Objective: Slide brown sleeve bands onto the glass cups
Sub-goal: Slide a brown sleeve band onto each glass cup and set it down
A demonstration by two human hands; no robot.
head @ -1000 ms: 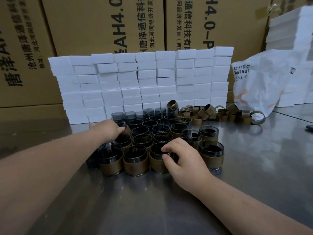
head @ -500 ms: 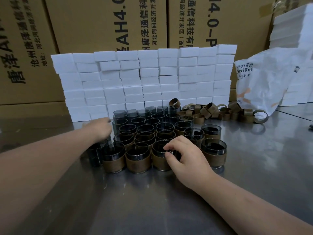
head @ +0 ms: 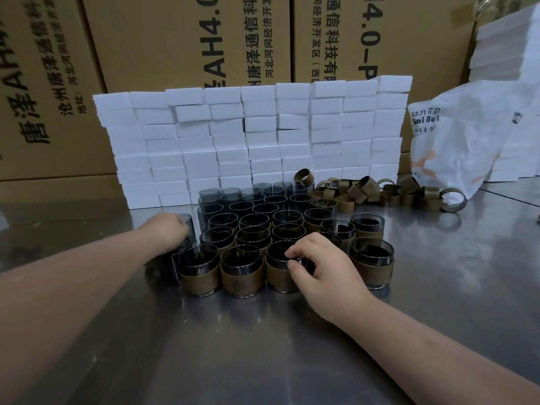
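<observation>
Right hand [head: 324, 266] sits low at the front of the cluster, wrist near the counter [head: 263, 346]. Its fingers are curled, with thumb and forefinger pinching the rim of a front-row cup [head: 273, 254] that already wears its brown band [head: 276, 277].

Left hand [head: 168, 233] reaches in from the side on a long, nearly straight forearm, its back turned upward. It lies against a bare cup [head: 187, 225] at the cluster's left edge. Its fingers are hidden, so I cannot tell whether it grips that cup or only touches it.

This looks like seating a finished cup before starting on a bare one. The cups stand packed and touching, so the pinched cup is best nudged straight down and square, without knocking its neighbours. The bare cup should probably be drawn clear of the pack first.

Loose bands [head: 380, 192] lie well apart at the back right, beside the white bag [head: 467, 135], so the right hand seems the likelier one to fetch the next band.
</observation>
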